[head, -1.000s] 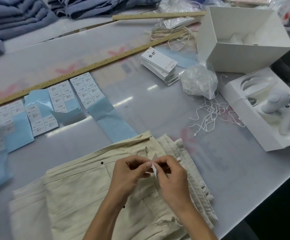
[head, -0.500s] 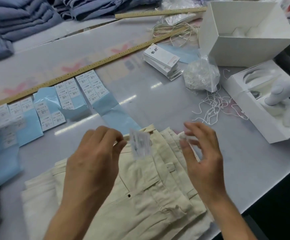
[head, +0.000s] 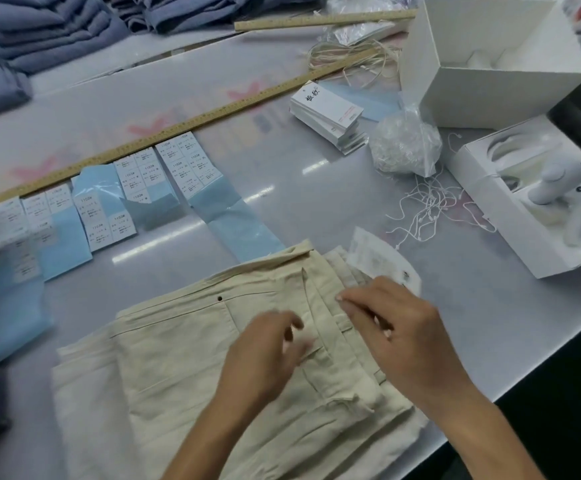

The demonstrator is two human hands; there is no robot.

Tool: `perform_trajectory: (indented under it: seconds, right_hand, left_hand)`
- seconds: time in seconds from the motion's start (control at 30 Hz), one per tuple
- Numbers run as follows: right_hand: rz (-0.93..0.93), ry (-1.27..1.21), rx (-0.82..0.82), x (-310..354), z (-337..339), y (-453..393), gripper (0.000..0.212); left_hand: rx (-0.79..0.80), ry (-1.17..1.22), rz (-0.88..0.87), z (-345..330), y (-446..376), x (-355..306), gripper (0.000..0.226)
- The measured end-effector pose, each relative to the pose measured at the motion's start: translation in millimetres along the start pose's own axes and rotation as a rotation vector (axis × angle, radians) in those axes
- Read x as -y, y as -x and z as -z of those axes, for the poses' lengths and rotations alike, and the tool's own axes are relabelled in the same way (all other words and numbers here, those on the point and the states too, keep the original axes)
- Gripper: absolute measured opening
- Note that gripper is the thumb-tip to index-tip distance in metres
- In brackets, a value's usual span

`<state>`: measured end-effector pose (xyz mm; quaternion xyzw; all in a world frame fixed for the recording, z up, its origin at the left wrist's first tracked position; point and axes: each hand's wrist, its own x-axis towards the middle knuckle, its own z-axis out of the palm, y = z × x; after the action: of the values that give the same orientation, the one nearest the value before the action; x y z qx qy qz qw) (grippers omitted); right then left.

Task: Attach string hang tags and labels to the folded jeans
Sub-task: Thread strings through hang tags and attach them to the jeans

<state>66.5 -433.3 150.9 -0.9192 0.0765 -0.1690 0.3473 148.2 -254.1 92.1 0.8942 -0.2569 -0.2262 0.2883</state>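
Open white box (head: 483, 88) far right; white handheld device (head: 559, 188) in tray (head: 510, 233) beside it; wooden rulers (head: 178, 128) across table (head: 316, 202).

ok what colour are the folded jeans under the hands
Cream, a pale beige: folded jeans, clearest in the head view.

I see the cream folded jeans (head: 185, 368) lying flat at the table's near edge, waistband away from me; a white hang tag (head: 379, 261) lies tilted at their far right corner. The sheets of white labels (head: 181, 164) on blue backing lie in a row beyond.
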Motion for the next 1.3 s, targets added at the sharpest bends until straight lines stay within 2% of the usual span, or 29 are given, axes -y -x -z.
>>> perform_trajectory:
  seconds: [0.03,0.07,0.13,0.23,0.33,0.43,0.5,0.67,0.8,0.9,1.0,1.17,1.23,1.3]
  right_hand:
    - [-0.027,0.066,0.103,-4,-6,9,0.008]
    - [-0.072,0.109,0.232,-8,-14,18,0.009]
    - [-0.188,0.155,0.446,-14,-32,36,0.016]
    - [-0.316,0.212,0.57,-17,-61,56,0.026]
    - [-0.343,0.249,0.469,-13,-77,62,0.028]
    - [-0.336,0.233,0.314,-5,-87,66,0.023]
    - [-0.378,0.184,0.203,2,-92,68,0.016]
    - [-0.416,0.171,0.077,9,-103,73,0.007]
    - [-0.392,0.163,0.041,4,-105,77,0.006]
    - [-0.312,0.234,0.03,5,-110,79,0.011]
    - [-0.289,0.286,0.006,6,-115,80,0.015]
    - [-0.284,0.258,0.028,10,-112,79,0.015]
    - [-0.27,0.247,0.033,12,-104,76,0.01]
    - [-0.253,0.229,-0.028,15,-92,76,0.016]
  left_hand:
    - [0.091,-0.078,0.032,-18,6,9,0.019]
    - [0.109,-0.106,0.041,-32,11,15,0.021]
    - [0.028,-0.093,0.012,-45,15,17,0.017]
    - [-0.048,0.039,0.02,-41,15,17,0.021]
    - [-0.008,0.364,0.116,-28,15,24,0.016]
    - [0.03,0.525,0.174,-17,15,32,0.021]
    - [0.054,0.514,0.19,-13,13,39,0.03]
    - [0.153,0.413,0.126,-15,10,39,0.011]
    - [0.243,0.552,0.16,-8,2,40,0.036]
    - [0.28,0.582,0.148,-4,1,42,0.034]
    - [0.261,0.571,0.123,-4,0,41,0.023]
    - [0.16,0.429,0.084,-19,3,39,0.026]
    - [0.056,0.514,0.161,-24,7,39,0.027]
    - [-0.122,0.717,0.267,-19,11,44,0.023]
